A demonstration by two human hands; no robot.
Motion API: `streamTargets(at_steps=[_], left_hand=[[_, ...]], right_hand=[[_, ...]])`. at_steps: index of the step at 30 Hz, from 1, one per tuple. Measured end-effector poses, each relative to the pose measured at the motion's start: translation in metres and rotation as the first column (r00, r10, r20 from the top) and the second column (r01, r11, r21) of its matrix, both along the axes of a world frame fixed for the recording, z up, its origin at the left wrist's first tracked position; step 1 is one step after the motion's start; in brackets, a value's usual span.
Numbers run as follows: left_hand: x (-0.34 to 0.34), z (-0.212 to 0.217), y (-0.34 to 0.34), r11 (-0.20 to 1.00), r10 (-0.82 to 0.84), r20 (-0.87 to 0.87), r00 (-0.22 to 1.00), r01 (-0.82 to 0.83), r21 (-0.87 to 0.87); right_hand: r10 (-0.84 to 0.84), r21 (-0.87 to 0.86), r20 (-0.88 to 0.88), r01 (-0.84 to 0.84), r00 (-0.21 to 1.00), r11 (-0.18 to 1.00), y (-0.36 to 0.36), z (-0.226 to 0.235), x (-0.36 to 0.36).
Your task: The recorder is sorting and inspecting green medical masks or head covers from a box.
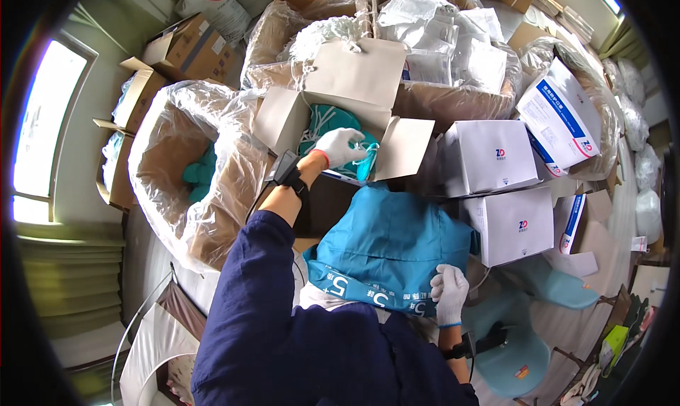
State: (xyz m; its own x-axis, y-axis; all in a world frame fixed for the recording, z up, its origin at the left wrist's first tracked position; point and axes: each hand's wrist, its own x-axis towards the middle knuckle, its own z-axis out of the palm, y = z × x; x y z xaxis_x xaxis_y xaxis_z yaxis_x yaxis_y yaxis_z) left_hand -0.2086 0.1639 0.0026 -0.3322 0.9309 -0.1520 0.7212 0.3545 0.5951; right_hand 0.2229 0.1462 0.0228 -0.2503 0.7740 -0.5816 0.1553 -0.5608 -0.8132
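Observation:
My left hand (338,146), in a white glove, reaches into an open white carton (354,73) and grips a bundle of teal face masks (333,119) with white ear loops. My right hand (450,293), also gloved in white, holds the lower edge of a blue fabric bag (386,247) that rests against my lap. A dark band with a small device sits on each wrist (287,172). My sleeves are dark blue.
A big cardboard box lined with clear plastic (184,172) stands at the left, teal items inside. Closed white boxes (489,158) are stacked at the right. More plastic-lined cartons with bagged white goods (439,31) fill the back. A blue chair (517,349) is below right.

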Motion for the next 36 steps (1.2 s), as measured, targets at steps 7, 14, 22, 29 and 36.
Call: streamTargets(at_steps=[7,14,22,29,36], left_hand=[[0.016,-0.015,0.016,0.992,-0.106,0.072,0.992,0.111,-0.067],[-0.002,0.031,-0.008,0.917,0.387,-0.275,0.880,-0.334,0.219],[-0.015,0.003,0.015,0.938,0.178,-0.226,0.958,-0.234,-0.255],[-0.018,-0.066,0.032,0.953,-0.080,-0.418,0.905,-0.053,-0.297],[-0.026,-0.047,0.021,0.927,0.082,-0.572,0.816,-0.273,-0.257]], right_hand=[[0.005,-0.009,0.026,-0.004,1.000,1.000,0.001,0.000,-0.002],[0.013,0.022,0.046,-0.014,0.999,1.000,0.000,0.004,-0.002],[0.005,-0.007,0.069,-0.004,0.998,1.000,0.006,0.005,-0.006],[-0.055,-0.068,0.037,0.058,0.998,0.996,0.007,-0.002,-0.007],[-0.006,-0.036,0.065,0.008,0.998,0.999,0.005,-0.001,-0.010]])
